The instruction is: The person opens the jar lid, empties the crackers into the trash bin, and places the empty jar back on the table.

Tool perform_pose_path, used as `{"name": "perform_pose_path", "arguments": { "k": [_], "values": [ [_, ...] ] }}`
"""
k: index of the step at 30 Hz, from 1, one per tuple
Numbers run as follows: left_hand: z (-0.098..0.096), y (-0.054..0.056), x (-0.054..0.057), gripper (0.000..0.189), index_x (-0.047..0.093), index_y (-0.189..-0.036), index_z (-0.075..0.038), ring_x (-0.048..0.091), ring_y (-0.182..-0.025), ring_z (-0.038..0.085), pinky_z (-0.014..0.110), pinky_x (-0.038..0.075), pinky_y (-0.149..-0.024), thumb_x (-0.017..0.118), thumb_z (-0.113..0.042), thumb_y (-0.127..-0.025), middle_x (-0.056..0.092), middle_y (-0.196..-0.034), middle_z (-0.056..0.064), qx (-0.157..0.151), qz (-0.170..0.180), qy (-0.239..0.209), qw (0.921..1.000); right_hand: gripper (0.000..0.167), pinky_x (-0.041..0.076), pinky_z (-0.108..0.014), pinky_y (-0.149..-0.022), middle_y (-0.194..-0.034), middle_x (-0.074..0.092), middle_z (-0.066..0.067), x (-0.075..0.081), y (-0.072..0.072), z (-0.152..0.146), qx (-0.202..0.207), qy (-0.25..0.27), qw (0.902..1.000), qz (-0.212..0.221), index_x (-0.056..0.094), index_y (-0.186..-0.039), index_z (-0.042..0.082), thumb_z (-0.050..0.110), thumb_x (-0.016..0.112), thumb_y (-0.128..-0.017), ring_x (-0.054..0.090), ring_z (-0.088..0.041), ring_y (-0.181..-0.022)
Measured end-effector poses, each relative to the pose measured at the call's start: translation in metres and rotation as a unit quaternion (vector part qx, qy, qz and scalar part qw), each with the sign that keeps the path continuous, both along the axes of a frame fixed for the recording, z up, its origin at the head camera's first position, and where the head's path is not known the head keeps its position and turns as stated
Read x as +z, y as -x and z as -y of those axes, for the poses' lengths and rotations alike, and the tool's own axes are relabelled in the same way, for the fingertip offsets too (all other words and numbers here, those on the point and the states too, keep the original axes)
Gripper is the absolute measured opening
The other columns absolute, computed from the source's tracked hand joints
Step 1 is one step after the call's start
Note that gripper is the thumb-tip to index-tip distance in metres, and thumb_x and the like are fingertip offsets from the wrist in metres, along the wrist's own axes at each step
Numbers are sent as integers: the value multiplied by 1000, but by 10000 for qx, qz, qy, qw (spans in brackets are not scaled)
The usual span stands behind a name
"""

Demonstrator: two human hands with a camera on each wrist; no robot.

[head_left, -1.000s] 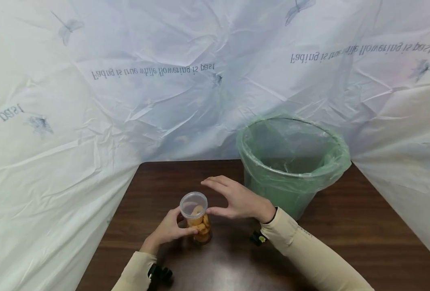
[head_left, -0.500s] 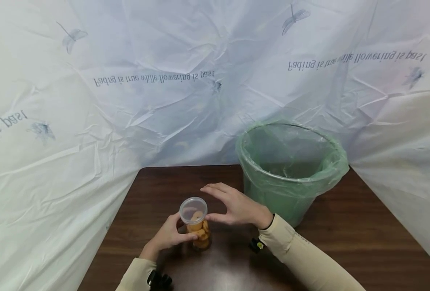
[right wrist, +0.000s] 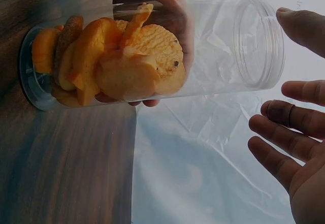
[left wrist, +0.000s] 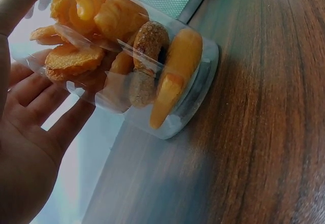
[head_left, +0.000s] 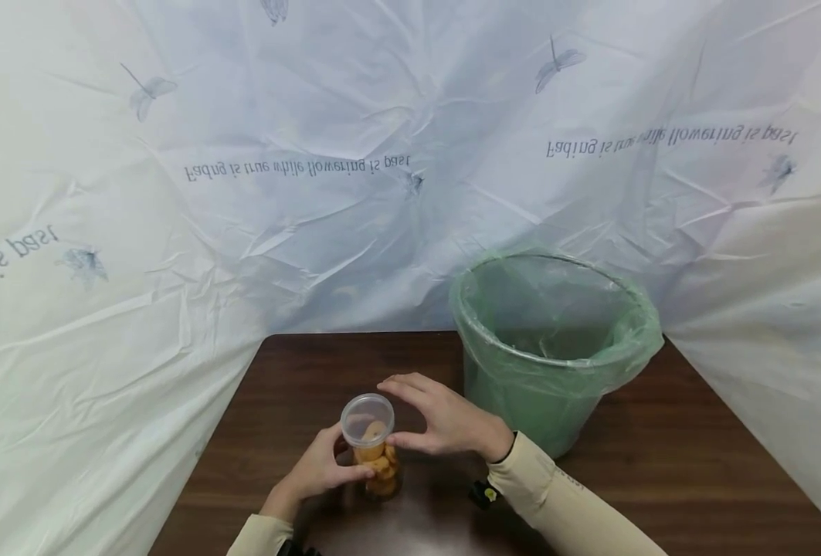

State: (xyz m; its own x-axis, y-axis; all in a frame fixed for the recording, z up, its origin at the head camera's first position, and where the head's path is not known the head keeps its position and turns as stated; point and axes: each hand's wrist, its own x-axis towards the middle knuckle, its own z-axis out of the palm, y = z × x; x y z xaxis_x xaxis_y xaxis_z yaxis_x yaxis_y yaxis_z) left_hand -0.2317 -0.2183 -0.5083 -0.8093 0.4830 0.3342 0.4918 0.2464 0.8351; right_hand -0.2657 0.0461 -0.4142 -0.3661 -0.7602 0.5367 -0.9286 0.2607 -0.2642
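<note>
A clear plastic jar (head_left: 384,480) with a clear lid (head_left: 368,421) stands upright on the table. Orange-brown crackers or baked snacks (right wrist: 127,56) fill its lower part. My left hand (head_left: 321,466) grips the jar from the left side, thumb in front and fingers behind, as the left wrist view shows with the snacks (left wrist: 76,61) close by. On the other side, my right hand (head_left: 446,417) hovers at the lid with its fingers spread and loosely bent. Its thumb tip is right at the lid's rim in the right wrist view, and its fingers (right wrist: 284,132) stand off from the lid.
A green bin (head_left: 528,398) lined with a thin green bag stands on the dark wooden table (head_left: 667,455), just beyond my right hand. White printed sheeting (head_left: 354,239) hangs behind the table and along its sides.
The head view has tilted up, so the whole scene sits lower in it. Both hands keep nearly the same places about the jar.
</note>
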Motion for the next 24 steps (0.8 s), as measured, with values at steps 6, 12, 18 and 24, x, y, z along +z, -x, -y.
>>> {"name": "perform_pose_path", "arguments": {
  "k": [6, 12, 18, 24],
  "values": [
    [-1, 0, -1, 63, 49, -133, 2, 61, -112, 14, 29, 51, -92, 80, -12, -80, 61, -125, 21, -100, -21, -45, 9999, 67, 49, -35, -99, -139, 52, -5, -3, -2, 0, -32, -2, 10000, 23, 45, -144, 15, 49, 65, -89, 51, -17, -127],
    [-1, 2, 1, 62, 51, -134, -6, 62, -113, 19, 28, 51, -92, 81, -13, -80, 62, -126, 14, -27, 17, -14, 10000, 69, 49, -35, -99, -138, 52, -5, -5, -1, 0, -74, -6, 10000, -26, 45, -144, 14, 48, 67, -88, 52, -17, -126],
    [-2, 0, 5, 63, 51, -134, -12, 61, -113, 13, 30, 51, -93, 81, -16, -80, 63, -127, 8, 36, 41, 46, 10000, 70, 49, -35, -99, -138, 52, -5, -9, 0, 0, -64, 0, 10000, -54, 44, -143, 12, 50, 66, -88, 52, -17, -126],
    [-2, -1, 2, 63, 51, -134, -12, 60, -114, 12, 28, 50, -93, 81, -16, -79, 63, -127, 8, 94, -2, 97, 9999, 71, 48, -35, -100, -140, 51, -5, -12, -1, -1, -61, -45, 9998, 159, 43, -144, 13, 51, 65, -89, 50, -17, -128]
  ]
}}
